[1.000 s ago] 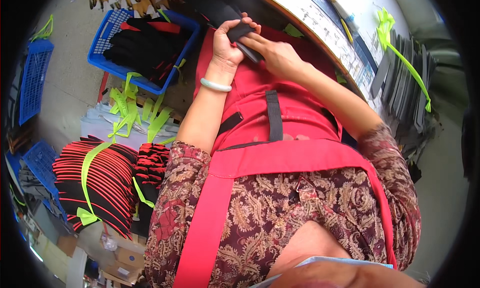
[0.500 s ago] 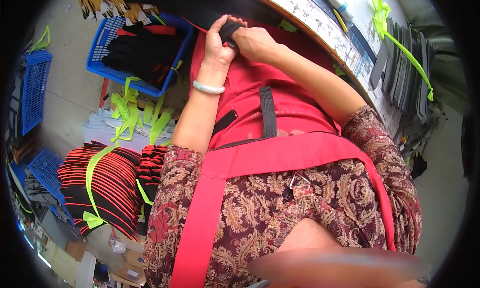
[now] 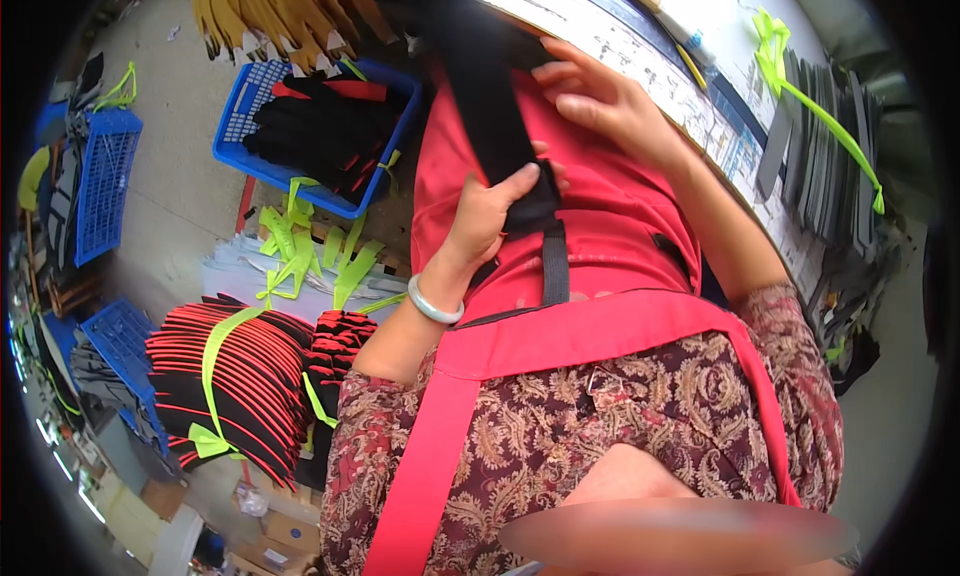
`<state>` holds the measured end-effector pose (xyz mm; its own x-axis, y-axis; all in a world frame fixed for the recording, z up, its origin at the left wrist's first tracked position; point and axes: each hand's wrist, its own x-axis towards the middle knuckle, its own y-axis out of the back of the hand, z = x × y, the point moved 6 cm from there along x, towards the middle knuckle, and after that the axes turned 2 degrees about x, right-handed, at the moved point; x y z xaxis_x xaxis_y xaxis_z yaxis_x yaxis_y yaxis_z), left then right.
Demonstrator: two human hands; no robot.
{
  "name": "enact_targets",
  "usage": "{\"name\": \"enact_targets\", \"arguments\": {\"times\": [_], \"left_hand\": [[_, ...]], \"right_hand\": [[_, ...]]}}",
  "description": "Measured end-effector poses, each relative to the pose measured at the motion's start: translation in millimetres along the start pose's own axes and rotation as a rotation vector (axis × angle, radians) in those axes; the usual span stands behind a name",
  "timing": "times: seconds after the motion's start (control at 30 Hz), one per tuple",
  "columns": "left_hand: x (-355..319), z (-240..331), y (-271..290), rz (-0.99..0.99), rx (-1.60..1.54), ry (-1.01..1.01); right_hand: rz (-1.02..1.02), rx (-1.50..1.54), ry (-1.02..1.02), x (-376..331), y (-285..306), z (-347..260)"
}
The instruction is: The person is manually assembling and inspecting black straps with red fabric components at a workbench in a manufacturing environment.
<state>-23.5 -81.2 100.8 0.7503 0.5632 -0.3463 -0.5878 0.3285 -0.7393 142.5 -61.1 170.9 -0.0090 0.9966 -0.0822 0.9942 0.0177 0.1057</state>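
The left hand is closed around the lower end of a long black strip, with the thumb lying across its front face near a thicker dark end piece. The strip is flat and narrow. Its long axis runs from the upper middle of the view down to the person's chest, tilted a little so that the lower end points toward the person's body and the upper end points away, toward the counter. The strip lies over the red apron, in front of the chest.

The right hand is beside the strip, on its right side, with the fingers half bent and spread. It rests near the strip's edge, but I cannot tell if it really touches or grips it. A pale bracelet sits on the left wrist.

On the floor to the person's left stands a blue basket with black gloves in it. Below it lie bundles of red and black striped pieces, tied with a yellow-green band. On the counter's far right, grey flat pieces stand in a row.
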Motion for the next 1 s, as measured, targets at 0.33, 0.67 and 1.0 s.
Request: {"name": "enact_targets", "arguments": {"times": [0.33, 0.67, 1.0], "left_hand": [[36.3, 34.8, -67.5, -0.489, -0.235, 0.219], [-0.7, 16.6, -21.9, -0.252, 0.305, -0.009], [47.9, 39.5, -16.9, -0.047, 0.317, -0.051]], "right_hand": [[0.045, 0.927, -0.150, 88.4, 9.6, -33.0], [0.516, 0.747, -0.046, 88.8, 147.1, -8.4], [0.094, 0.264, -0.059, 88.7, 9.9, -24.4]]}}
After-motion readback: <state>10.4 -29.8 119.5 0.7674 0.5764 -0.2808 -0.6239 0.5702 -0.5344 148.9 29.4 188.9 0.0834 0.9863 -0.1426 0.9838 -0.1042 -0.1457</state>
